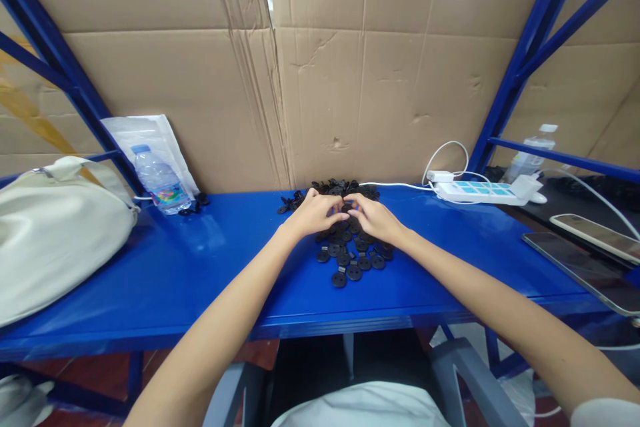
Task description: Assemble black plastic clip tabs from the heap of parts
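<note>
My left hand point(316, 212) and my right hand point(374, 217) meet fingertip to fingertip over a pile of small black parts. Between the fingertips is a small black round piece point(347, 208), mostly covered by the fingers, and both hands pinch it. Spread towards me below the hands lie several black discs point(354, 272), each with two small holes like a button and a short tab. A heap of similar black parts point(337, 185) sits behind the hands against the cardboard.
Cardboard point(400, 80) walls the back of the blue table point(200, 280). At left are a cream bag point(60, 233), a water bottle point(160, 180) and a white pouch point(173, 140). A power strip point(480, 192) with white cables and two phones, the nearer dark point(585, 270), lie right.
</note>
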The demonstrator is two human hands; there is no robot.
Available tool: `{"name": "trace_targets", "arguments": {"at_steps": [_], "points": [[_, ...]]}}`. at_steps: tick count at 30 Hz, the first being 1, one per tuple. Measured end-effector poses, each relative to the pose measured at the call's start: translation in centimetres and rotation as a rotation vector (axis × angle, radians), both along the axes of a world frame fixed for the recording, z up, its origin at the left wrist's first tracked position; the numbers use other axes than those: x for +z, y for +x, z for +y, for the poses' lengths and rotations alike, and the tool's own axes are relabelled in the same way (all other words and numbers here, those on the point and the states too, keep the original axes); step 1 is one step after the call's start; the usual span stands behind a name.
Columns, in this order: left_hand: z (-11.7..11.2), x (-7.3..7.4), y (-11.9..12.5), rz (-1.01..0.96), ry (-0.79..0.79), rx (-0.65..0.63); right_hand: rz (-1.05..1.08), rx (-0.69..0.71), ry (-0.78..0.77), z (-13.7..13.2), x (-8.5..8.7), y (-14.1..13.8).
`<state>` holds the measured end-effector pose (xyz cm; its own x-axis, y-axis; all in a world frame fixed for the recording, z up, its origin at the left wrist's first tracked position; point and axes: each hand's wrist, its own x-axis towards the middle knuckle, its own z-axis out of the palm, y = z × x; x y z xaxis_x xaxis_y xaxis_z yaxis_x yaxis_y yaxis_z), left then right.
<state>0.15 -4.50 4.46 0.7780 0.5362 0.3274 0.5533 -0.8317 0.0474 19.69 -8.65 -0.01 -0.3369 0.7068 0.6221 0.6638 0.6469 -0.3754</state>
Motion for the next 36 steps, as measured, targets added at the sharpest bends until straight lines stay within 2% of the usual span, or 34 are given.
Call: {"name": "trace_targets", "arguments": {"at_steps": [10,29,36], "points": [[-0.08,-0.05,0.11,0.027,-0.011,-0.001,-0.019,0.030,0.050,-0.24,0.15,-0.03],[0.29,-0.06,-0.09,0.052,-0.001,-0.041,-0.028,0.018,-0.018,-0.37,0.01,-0.16],[-0.32,0.39,0.22,0.081,-0.018,-0.004,-0.058,0.014,0.058,-0.40,0.17,-0.12]]}}
